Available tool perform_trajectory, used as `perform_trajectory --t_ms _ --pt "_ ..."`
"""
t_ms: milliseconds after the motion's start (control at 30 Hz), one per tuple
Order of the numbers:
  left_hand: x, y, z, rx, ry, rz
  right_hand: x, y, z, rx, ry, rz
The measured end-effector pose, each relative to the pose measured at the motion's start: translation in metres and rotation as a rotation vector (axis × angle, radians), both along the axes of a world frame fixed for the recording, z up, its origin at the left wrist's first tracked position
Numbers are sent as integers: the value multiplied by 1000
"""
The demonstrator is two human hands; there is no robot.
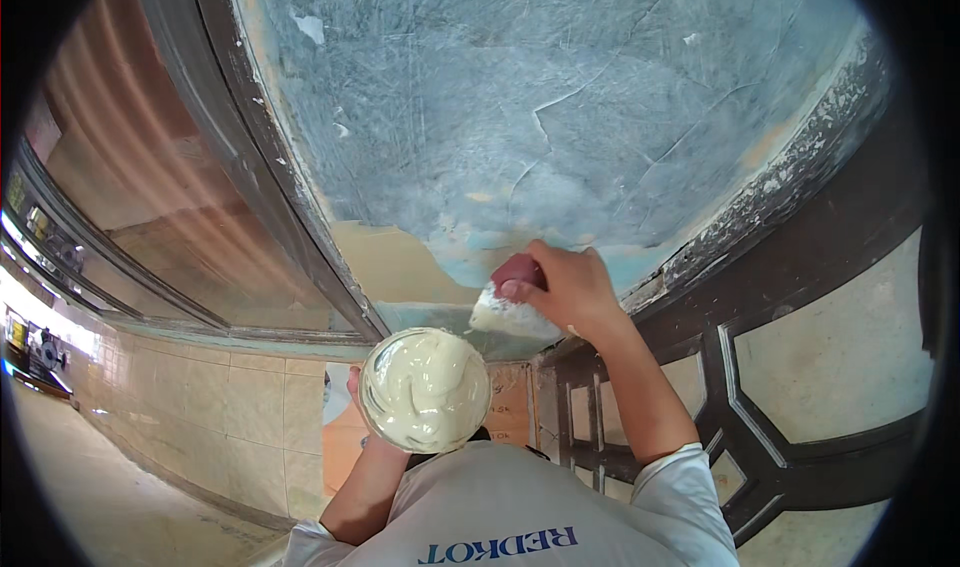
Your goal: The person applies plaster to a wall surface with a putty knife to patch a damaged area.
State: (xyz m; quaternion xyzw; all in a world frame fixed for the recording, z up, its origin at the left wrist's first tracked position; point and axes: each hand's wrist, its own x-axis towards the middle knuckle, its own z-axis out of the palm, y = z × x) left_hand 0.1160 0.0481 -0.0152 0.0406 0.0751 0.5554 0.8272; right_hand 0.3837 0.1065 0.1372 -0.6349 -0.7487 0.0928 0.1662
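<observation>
My left hand point(384, 455) holds up a round, clear-rimmed tub point(366, 407) from below, with most of its fingers hidden under it. Glossy cream-coloured putty point(425, 387) fills the tub close to the rim. Just beyond it, to the right, my right hand point(577, 285) is closed around the dark red handle of a putty knife point(515, 270). White putty coats its blade, which points down toward the tub without visibly touching it. Behind the knife stands a worn blue-grey wall point(480, 97) with cracks, scuffs and a smooth beige patch point(395, 257) at its lower left.
A dark wooden frame with glass point(170, 167) borders the wall on the left. At right, a dark door with pale panels point(820, 377) stands close to my right arm. Below lie an orange printed sheet point(342, 447) and beige tiles point(250, 402).
</observation>
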Motion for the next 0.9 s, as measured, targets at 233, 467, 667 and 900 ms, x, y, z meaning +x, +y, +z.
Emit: perform_trajectory --t_ms 233,467,667,900 --pt "11 -5 13 117 -31 -21 32 -24 -32 494 522 363" --pt "12 -6 24 22 28 20 23 -50 -45 517 554 399" --pt "9 -4 27 33 28 12 11 -47 -20 499 357 373" --pt "-4 -2 39 42 96 48 -25 -44 10 557 14 445"
